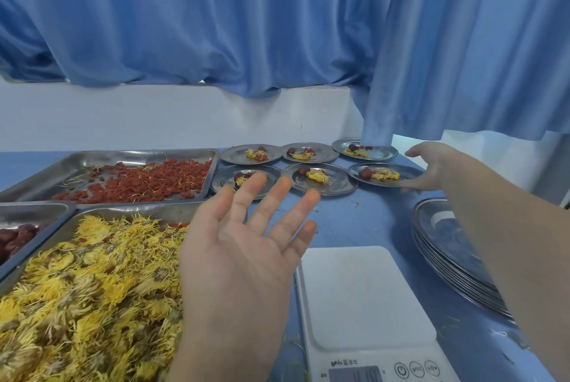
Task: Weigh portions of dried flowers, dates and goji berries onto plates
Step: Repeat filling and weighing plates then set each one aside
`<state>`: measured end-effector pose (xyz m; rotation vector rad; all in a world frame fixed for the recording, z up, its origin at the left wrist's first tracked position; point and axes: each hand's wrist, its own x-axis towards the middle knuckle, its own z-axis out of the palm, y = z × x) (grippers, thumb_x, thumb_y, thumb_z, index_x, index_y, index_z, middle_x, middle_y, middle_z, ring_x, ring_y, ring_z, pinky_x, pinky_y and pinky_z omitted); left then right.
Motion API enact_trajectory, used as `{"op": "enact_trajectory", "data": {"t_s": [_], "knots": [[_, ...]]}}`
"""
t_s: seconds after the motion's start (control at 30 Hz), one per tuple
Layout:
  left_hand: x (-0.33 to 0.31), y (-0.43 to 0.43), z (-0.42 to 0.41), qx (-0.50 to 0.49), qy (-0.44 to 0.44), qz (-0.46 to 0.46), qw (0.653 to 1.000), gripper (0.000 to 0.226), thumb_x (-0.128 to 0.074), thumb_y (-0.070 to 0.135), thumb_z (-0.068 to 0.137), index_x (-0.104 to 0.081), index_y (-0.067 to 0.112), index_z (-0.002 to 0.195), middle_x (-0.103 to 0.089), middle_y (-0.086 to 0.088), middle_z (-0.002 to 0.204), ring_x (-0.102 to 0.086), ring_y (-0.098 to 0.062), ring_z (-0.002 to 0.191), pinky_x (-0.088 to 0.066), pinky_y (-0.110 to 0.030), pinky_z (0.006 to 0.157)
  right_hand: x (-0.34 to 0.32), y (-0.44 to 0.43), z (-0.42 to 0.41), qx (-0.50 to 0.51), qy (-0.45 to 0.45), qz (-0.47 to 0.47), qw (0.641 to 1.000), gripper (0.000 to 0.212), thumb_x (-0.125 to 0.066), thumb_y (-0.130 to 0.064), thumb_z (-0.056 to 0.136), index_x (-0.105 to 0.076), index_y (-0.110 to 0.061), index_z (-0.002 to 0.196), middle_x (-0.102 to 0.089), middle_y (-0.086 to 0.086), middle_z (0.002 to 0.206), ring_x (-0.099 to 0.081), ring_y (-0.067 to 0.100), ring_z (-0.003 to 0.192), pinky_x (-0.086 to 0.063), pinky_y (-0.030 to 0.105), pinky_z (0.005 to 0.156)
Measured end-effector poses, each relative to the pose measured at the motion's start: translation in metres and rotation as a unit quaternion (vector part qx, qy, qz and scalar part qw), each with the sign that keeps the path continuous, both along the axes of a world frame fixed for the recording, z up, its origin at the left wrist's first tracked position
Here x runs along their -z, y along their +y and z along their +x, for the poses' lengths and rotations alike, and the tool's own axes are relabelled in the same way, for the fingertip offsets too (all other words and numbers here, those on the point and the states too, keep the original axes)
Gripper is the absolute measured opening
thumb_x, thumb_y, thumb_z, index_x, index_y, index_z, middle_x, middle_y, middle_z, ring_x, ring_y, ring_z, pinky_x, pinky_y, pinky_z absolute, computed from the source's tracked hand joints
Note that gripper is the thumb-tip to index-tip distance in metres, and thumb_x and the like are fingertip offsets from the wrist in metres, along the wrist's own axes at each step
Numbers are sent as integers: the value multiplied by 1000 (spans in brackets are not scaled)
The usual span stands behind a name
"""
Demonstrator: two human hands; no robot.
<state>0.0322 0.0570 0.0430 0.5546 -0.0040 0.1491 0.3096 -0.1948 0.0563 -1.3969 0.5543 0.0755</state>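
Observation:
My left hand (243, 242) is raised palm-up with straight fingers over the table, holding nothing. My right hand (431, 165) reaches to the far right and touches the rim of a filled steel plate (404, 176) with relaxed fingers. Several small plates (336, 187) with yellow flowers, a date and goji berries stand in two rows at the back. A white scale (364, 295) with a bare platform sits near me. Trays hold dried yellow flowers (86, 283), goji berries (148, 181) and dates (15, 239).
A stack of bare steel plates (447, 246) stands at the right, partly behind my right forearm. Blue curtains (277, 26) hang over a white ledge behind the table. The blue tabletop (364, 221) carries scattered petals.

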Motion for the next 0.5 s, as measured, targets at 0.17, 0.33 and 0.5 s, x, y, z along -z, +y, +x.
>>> {"op": "enact_trajectory", "data": {"t_s": [0.17,0.33,0.5], "knots": [[0,1,-1,-6,2,9,1000,52,-58,38,73,-63,14,118,-73,-12,111,-71,-39,97,-47,-46,80,-5,-5,-14,21,-58,26,998,64,-54,-5,92,-25,-19,147,-13,13,157,-25,43,137,-52,54,80],[1,-1,-3,-8,-2,26,1000,54,-59,36,71,-62,12,120,-73,-13,111,-71,-38,98,-51,-41,72,-19,-2,-60,-95,-105,-9,990,45,-52,-12,94,-40,-4,136,-42,13,140,-43,37,129,-55,43,86],[6,-1,-2,-6,3,52,999,41,-56,34,82,-64,12,115,-74,-10,107,-72,-35,96,-53,-38,69,-20,0,-135,-170,-198,-56,964,5,-54,-9,94,-58,-7,94,-64,15,95,-68,30,78,-58,37,70]]}}
